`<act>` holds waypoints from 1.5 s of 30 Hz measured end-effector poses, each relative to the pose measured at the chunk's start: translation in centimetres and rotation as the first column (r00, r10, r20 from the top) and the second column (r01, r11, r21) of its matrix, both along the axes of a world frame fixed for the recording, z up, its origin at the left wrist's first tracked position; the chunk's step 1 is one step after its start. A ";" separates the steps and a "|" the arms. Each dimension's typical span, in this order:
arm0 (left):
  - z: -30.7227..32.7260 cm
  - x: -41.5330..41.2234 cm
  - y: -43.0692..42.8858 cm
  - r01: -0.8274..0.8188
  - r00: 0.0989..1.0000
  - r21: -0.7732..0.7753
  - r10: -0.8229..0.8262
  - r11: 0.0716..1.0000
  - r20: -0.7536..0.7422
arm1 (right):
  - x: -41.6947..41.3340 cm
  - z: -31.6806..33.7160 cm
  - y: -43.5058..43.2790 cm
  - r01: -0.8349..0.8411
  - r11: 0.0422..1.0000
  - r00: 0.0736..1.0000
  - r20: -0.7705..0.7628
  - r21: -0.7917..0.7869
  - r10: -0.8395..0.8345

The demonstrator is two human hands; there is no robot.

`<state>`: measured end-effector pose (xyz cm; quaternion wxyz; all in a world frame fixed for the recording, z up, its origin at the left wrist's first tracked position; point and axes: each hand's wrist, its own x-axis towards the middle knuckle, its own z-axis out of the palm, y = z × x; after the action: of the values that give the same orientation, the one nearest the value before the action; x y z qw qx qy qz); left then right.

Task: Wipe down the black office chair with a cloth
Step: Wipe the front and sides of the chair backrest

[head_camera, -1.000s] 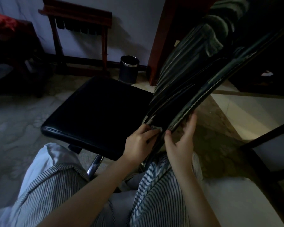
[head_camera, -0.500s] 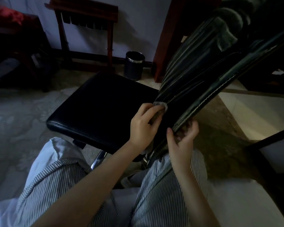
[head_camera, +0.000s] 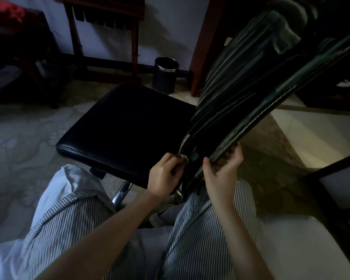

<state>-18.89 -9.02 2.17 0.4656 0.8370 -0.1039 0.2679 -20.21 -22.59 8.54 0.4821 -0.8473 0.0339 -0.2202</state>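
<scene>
The black office chair fills the middle of the view, its flat seat (head_camera: 121, 126) to the left and its ribbed backrest (head_camera: 251, 81) slanting up to the right. My left hand (head_camera: 164, 174) pinches a small grey cloth (head_camera: 183, 158) against the lower corner of the backrest, where it meets the seat. My right hand (head_camera: 220, 170) grips the stitched lower edge of the backrest from behind, thumb in front and fingers curled around it. Most of the cloth is hidden by my fingers.
A dark round bin (head_camera: 165, 74) stands on the floor behind the seat. A wooden rack (head_camera: 103, 9) is against the wall, and a dark wooden frame (head_camera: 331, 190) is at the right. My striped trouser legs (head_camera: 190, 229) lie below the chair.
My left hand has slid the cloth back down the backrest's edge to its lower corner. The right hand keeps its hold on the stitched edge.
</scene>
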 end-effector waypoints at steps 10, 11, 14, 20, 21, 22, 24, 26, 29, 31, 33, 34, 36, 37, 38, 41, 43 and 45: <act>8.6 2.6 -0.9 -0.062 0.986 -0.296 0.104 0.953 0.129 | -0.3 0.4 0.4 0.008 1.000 0.999 0.031 0.007 -0.008; 8.6 2.9 -1.1 -0.061 0.987 -0.290 0.102 0.955 0.126 | -0.3 0.3 0.4 0.007 1.000 0.999 0.035 0.004 -0.007; 7.0 3.4 -1.5 -0.079 0.989 -0.285 0.110 0.955 0.096 | 0.0 -0.1 0.3 0.012 1.000 0.999 0.039 -0.009 -0.012; 2.5 2.6 -1.1 -0.115 0.993 -0.309 0.109 0.944 -0.037 | 0.5 -0.7 0.3 0.037 0.998 0.997 0.065 -0.052 -0.034; 1.6 2.4 -0.8 -0.118 0.992 -0.304 0.099 0.945 -0.078 | 0.5 -0.7 0.3 0.040 0.998 0.997 0.063 -0.049 -0.037; 0.7 2.2 -0.5 -0.118 0.989 -0.292 0.085 0.949 -0.123 | 0.5 -0.7 0.4 0.041 0.998 0.997 0.061 -0.046 -0.038; -1.1 1.7 -0.1 -0.123 0.970 -0.243 0.065 0.962 -0.233 | 0.5 -0.8 0.4 0.039 0.998 0.998 0.053 -0.043 -0.036; -2.4 1.2 0.0 -0.175 0.935 -0.226 0.089 0.958 -0.344 | 0.5 -0.8 0.4 0.030 0.999 0.999 0.042 -0.037 -0.028; -2.5 0.8 -0.4 -0.254 0.921 -0.292 0.139 0.922 -0.363 | 0.3 -0.8 0.0 0.004 1.000 0.999 0.037 -0.022 -0.003; -1.2 0.8 -0.6 -0.213 0.959 -0.322 0.134 0.923 -0.249 | 0.1 -0.6 -0.1 -0.015 1.000 0.999 0.037 -0.013 0.016; 0.8 1.0 -0.6 -0.158 0.986 -0.320 0.130 0.934 -0.105 | 0.0 -0.5 -0.1 -0.028 0.999 0.998 0.049 -0.017 0.029; 1.8 1.1 -0.6 -0.132 0.991 -0.309 0.129 0.942 -0.031 | 0.0 -0.5 0.0 -0.029 0.999 0.998 0.058 -0.020 0.031; 3.8 1.3 -0.9 -0.058 0.988 -0.270 0.094 0.961 0.123 | 0.0 -0.6 0.2 -0.017 1.000 0.997 0.079 -0.017 0.018; 4.7 1.5 -1.1 -0.007 0.978 -0.236 0.056 0.972 0.202 | 0.1 -0.7 0.3 -0.010 1.000 0.996 0.093 -0.018 0.012; 5.4 1.7 -1.4 0.035 0.962 -0.181 0.016 0.983 0.273 | 0.1 -0.7 0.4 -0.006 1.000 0.995 0.104 -0.016 0.008; 5.8 2.7 -1.9 0.014 0.913 0.048 -0.033 0.999 0.408 | 0.1 -0.8 0.6 -0.011 1.000 0.993 0.117 0.006 0.010; 5.0 3.2 -1.9 -0.035 0.888 0.135 -0.031 0.990 0.459 | 0.0 -0.8 0.4 -0.021 1.000 0.992 0.122 0.002 0.020; 3.8 3.3 -1.6 -0.059 0.872 0.163 -0.028 0.985 0.488 | 0.1 -1.0 0.3 -0.022 1.000 0.993 0.113 0.000 0.022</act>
<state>-15.61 -10.65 5.99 0.3479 0.7801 -0.2340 0.4644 -20.11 -22.33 7.56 0.4861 -0.8336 -0.0028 -0.2624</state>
